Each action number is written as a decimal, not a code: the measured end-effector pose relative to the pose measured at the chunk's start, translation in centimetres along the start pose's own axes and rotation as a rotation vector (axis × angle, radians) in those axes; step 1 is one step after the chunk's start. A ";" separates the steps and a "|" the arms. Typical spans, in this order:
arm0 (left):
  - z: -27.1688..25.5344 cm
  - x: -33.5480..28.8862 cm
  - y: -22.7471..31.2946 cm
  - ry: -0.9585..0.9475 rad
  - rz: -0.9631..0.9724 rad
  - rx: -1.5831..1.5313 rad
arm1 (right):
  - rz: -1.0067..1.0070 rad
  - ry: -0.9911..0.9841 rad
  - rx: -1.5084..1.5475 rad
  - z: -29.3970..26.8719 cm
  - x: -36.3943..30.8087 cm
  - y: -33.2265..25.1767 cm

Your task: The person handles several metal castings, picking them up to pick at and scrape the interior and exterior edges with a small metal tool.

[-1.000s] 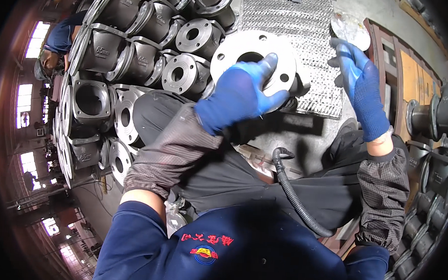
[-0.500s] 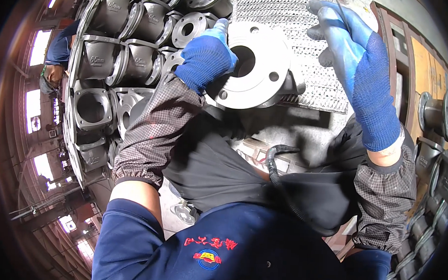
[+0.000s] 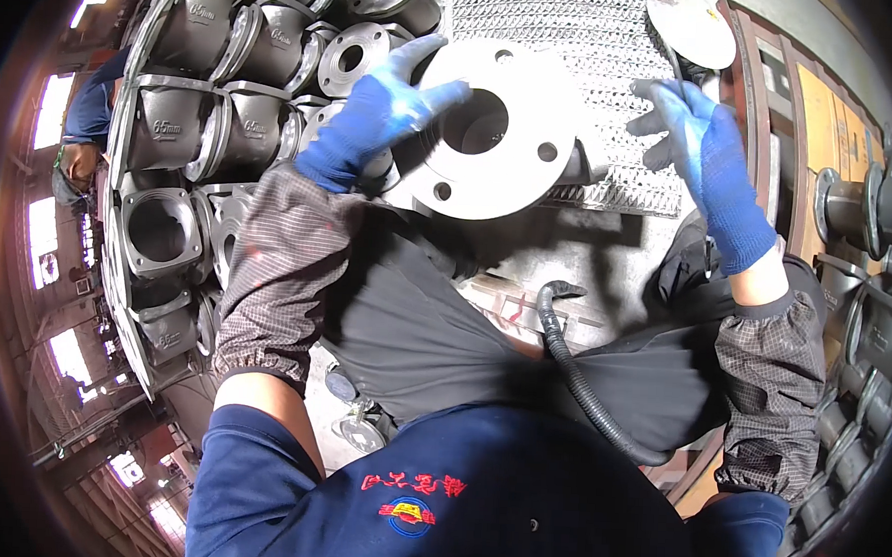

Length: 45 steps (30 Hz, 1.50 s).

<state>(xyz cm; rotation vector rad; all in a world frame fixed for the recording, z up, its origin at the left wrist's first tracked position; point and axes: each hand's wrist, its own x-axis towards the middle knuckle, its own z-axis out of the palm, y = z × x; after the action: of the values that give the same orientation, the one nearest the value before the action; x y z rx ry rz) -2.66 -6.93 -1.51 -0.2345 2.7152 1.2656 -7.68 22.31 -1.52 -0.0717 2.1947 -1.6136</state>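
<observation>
In front of me a metal pipe fitting (image 3: pixel 526 187) stands with its round, pale, bright flange facing up; the flange has a large centre bore and smaller bolt holes. My left hand (image 3: pixel 373 116), in a blue knitted glove, is at the flange's left edge, thumb and forefinger spread apart over the rim. Whether it touches the metal I cannot tell. To the right of the fitting, my gloved right hand (image 3: pixel 705 155) is raised, with a thin dark rod (image 3: pixel 671 61) between its fingers. The rod's far end lies near a white round disc (image 3: pixel 692 28).
Dark grey cast fittings (image 3: pixel 174 125) are stacked at the left. Under the fitting lies a ridged metal plate (image 3: pixel 613 97). A black hose (image 3: pixel 586 384) curves between my legs. More flanged fittings (image 3: pixel 852 212) and a wooden board (image 3: pixel 821 126) are at the right. Another person (image 3: pixel 89 124) is at far left.
My left hand has shifted left and its thumb and forefinger have spread off the bore's edge. My right hand has moved down with the rod, and the white disc has come into sight.
</observation>
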 end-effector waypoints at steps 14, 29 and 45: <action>1.1 0.4 -4.0 0.054 0.008 -0.473 | -0.118 -0.104 -0.224 5.0 3.8 1.1; -3.6 2.4 -6.8 0.101 -0.423 -0.934 | -1.273 -0.137 -0.370 7.7 9.8 -2.1; -0.7 6.6 -5.5 0.088 -0.084 -0.670 | -0.145 -0.035 -0.237 5.1 11.0 -1.4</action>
<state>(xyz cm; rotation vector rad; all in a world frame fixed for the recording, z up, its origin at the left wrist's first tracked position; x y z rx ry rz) -8.04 -11.43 -6.41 -0.4704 2.2106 2.1324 -16.22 14.14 -4.69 -0.3314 2.3914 -1.4040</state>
